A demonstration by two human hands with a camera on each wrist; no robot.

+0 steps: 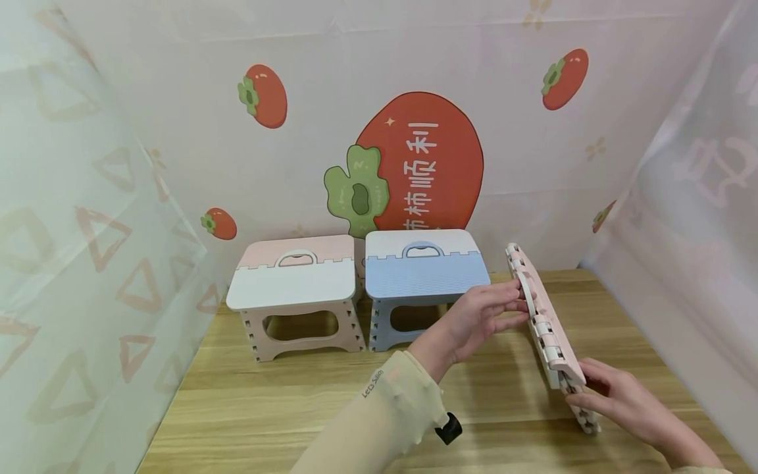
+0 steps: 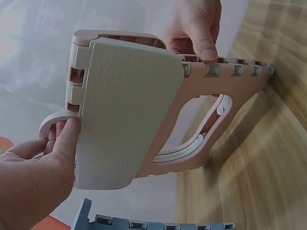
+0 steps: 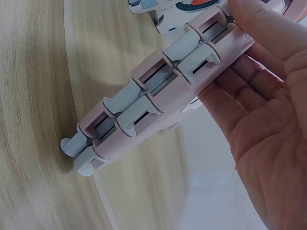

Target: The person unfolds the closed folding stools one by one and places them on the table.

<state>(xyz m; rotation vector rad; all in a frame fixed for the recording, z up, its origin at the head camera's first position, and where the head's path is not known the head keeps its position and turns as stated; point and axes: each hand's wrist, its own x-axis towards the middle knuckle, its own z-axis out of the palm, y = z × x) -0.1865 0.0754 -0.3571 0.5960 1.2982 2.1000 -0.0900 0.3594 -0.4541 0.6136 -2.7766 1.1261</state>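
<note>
A folded pink-and-white step stool (image 1: 551, 316) stands on its feet at the right of the table, its legs collapsed flat. My left hand (image 1: 470, 322) grips the white carry handle (image 2: 53, 123) on its top edge, fingers curled through the loop. At the near side, my right hand (image 1: 622, 398) holds the hinged edge, thumb on one face and fingers behind; the right wrist view shows this hand (image 3: 268, 115) beside the pink and white hinge segments (image 3: 153, 81). The white half of the seat (image 2: 129, 115) faces the left wrist view.
Two unfolded stools stand side by side near the back wall: a pink-and-white one (image 1: 296, 283) at left and a blue-and-white one (image 1: 426, 273) close to my left hand. Printed cloth walls (image 1: 503, 39) enclose the wooden table (image 1: 249, 408) at the back and sides.
</note>
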